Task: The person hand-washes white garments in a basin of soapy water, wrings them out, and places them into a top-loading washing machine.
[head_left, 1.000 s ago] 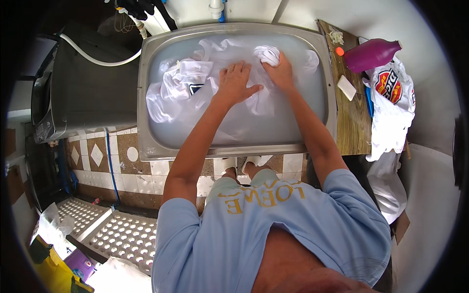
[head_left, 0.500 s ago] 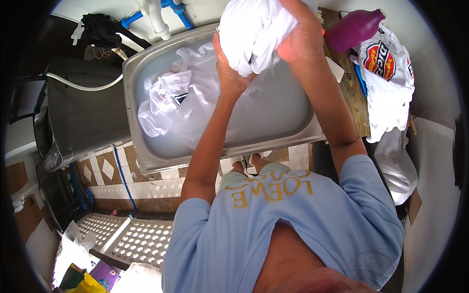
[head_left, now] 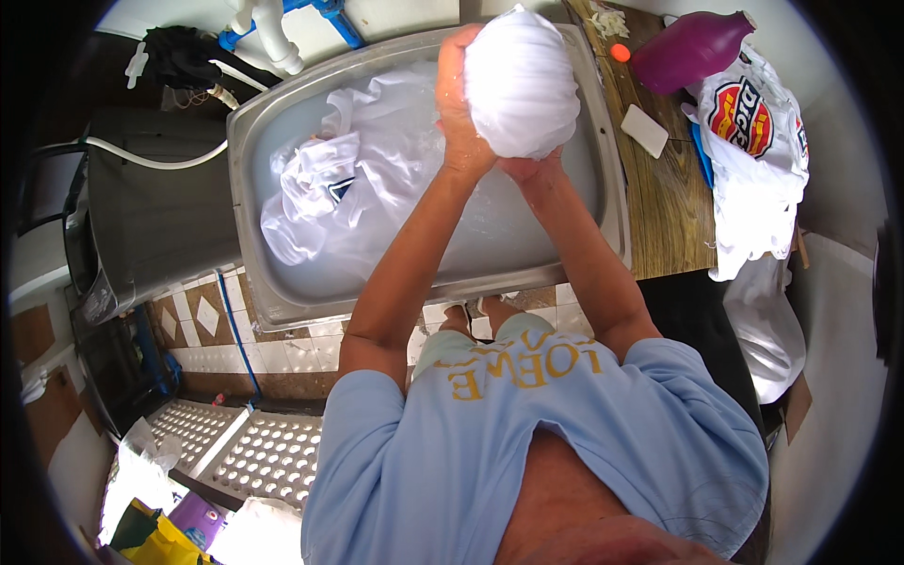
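While I hold a ball of white cloth (head_left: 523,85) up over a big metal sink (head_left: 301,313), my left grip (head_left: 460,108) bends around its left side and presses on it. My right grip (head_left: 532,166) is at the low edge of the ball. The cloth hides most of its fingers, so I cannot tell how they are bent. The ball is round and full of little folds, and it is above the far right part of the sink.

Under my arms the sink is full of cloudy water (head_left: 508,226). More white cloth (head_left: 311,193) lies in a heap on the left side of the water, and it has a small dark patch on it.

To the right of the sink is a brown wooden desk (head_left: 669,226). A flat white block (head_left: 644,131) lies on it, near the sink. Farther back, a purple bottle (head_left: 692,52) lies on its side, with a small round orange thing (head_left: 620,53) just beside it. A white shirt (head_left: 753,207) with a red and yellow picture hangs over the right edge of the desk.
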`<state>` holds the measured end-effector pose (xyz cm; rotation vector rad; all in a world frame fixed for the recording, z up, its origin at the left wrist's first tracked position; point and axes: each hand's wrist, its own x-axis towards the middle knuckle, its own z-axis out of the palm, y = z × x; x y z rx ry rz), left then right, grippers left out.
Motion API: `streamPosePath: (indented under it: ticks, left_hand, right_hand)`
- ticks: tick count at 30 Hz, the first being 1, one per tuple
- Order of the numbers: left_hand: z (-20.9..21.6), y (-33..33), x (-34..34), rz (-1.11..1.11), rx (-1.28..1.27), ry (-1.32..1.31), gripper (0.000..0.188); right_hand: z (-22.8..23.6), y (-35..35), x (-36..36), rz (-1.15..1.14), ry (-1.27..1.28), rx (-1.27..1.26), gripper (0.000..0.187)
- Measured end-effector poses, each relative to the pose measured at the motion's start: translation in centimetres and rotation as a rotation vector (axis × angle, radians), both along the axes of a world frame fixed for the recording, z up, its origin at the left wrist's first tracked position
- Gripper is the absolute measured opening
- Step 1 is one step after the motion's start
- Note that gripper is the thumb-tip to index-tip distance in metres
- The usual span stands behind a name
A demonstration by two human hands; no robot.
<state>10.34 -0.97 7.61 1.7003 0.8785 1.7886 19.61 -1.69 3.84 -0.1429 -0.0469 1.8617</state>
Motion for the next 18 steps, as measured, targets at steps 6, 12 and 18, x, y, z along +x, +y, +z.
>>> streamPosePath:
  ticks: [6,12,18]
  left_hand:
    - [-4.2,-5.2,-5.4,-0.259,-0.54,0.021,0.087]
    - [-5.4,-5.2,-5.0,-0.552,-0.954,-0.941,0.085]
    - [-5.5,-3.4,-3.9,-0.184,-0.945,-0.867,0.035]
  right_hand:
    - [-1.7,3.0,4.9,-0.199,-0.448,0.006,0.059]
    - [0.8,0.7,2.8,-0.059,-0.521,0.226,0.045]
    - [-0.3,0.9,2.5,-0.076,-0.674,-0.01,0.036]
